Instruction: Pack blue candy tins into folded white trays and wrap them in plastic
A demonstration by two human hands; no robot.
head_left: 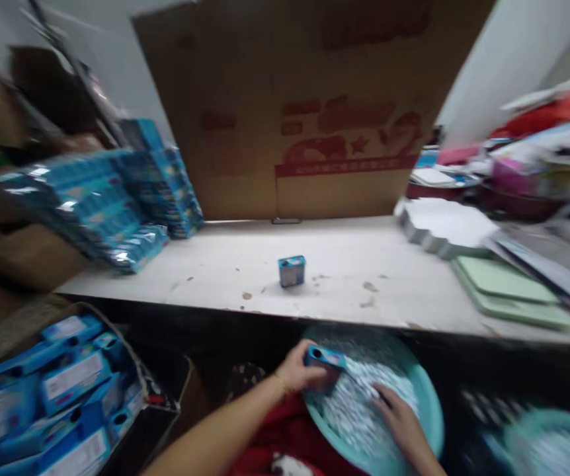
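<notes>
My left hand [301, 371] is closed around a small blue box [325, 357] with a round dark hole in its top, held over the near left part of a turquoise basin [431, 403]. Small white pieces [352, 410] fill much of the basin. Above these pieces is my right hand [398, 413], its fingers curled around something dark and slim that blur keeps me from naming. Another small blue box [291, 272] stands upright on the white table [225, 264], beyond both hands.
At left, an open carton [136, 370] holds several blue boxes [74, 380]. Wrapped stacks of blue boxes [101, 198] stand on the table's left end. A large cardboard carton [285, 119] rises behind. Pale green pads [510, 284] and white sheets [448, 221] lie right; a second basin [557, 423] sits lower right.
</notes>
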